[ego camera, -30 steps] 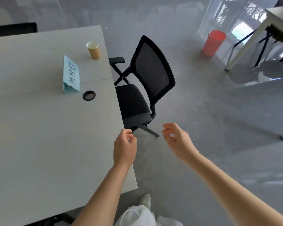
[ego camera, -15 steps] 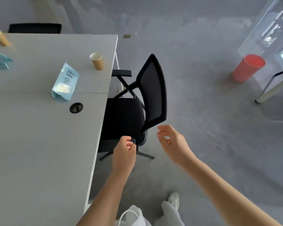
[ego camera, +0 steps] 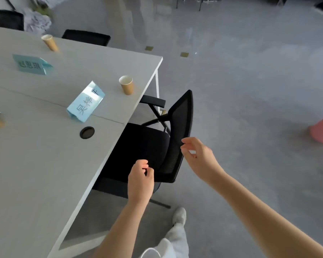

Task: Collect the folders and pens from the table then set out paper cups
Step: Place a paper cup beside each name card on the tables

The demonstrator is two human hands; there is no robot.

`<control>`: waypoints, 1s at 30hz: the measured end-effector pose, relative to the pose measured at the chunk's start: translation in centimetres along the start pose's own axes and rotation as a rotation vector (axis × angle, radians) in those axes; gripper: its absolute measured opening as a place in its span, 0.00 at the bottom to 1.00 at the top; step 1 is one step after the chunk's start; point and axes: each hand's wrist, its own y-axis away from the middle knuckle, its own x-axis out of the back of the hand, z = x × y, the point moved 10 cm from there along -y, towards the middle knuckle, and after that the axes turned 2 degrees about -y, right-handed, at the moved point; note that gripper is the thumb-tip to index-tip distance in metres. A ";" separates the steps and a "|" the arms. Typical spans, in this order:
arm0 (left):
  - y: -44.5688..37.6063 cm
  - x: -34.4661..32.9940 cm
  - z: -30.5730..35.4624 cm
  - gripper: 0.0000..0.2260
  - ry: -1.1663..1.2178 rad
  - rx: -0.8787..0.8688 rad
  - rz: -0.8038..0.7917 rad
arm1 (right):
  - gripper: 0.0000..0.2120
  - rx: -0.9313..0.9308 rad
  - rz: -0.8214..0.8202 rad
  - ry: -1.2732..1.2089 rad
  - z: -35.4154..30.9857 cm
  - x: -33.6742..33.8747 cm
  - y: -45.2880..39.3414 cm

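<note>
Chair (ego camera: 147, 146) now sits tucked under the worktop (ego camera: 35, 174) edge, cups (ego camera: 126, 84) stand set out, and my left grip (ego camera: 140, 180) and right grip (ego camera: 198, 155) hang loosely curled, holding nothing.

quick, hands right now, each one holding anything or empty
left hand: fingers loosely curled, holding nothing
right hand: fingers loosely curled beside the chair back, holding nothing
</note>
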 end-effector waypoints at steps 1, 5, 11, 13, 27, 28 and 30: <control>-1.3 -0.3 0.2 0.12 0.013 0.015 0.023 | 0.14 0.014 -0.025 -0.002 -0.4 0.0 -1.7; -6.3 -1.7 1.3 0.13 0.060 0.086 0.093 | 0.14 0.042 -0.110 0.021 -1.7 0.0 -8.4; -12.7 -2.8 4.0 0.14 0.053 0.139 0.161 | 0.14 0.061 -0.203 0.046 -3.1 0.0 -17.4; -15.0 -2.8 4.7 0.14 0.044 0.163 0.192 | 0.14 0.072 -0.237 0.039 -3.2 -0.2 -20.2; -27.8 -5.5 6.9 0.16 -0.080 0.419 0.388 | 0.18 0.159 -0.569 0.100 -4.5 -5.2 -38.0; -28.4 -5.4 6.9 0.16 -0.086 0.430 0.405 | 0.20 0.165 -0.572 0.103 -4.7 -5.6 -39.0; -29.6 -4.8 6.4 0.16 -0.107 0.449 0.457 | 0.23 0.183 -0.605 0.113 -5.2 -7.1 -41.2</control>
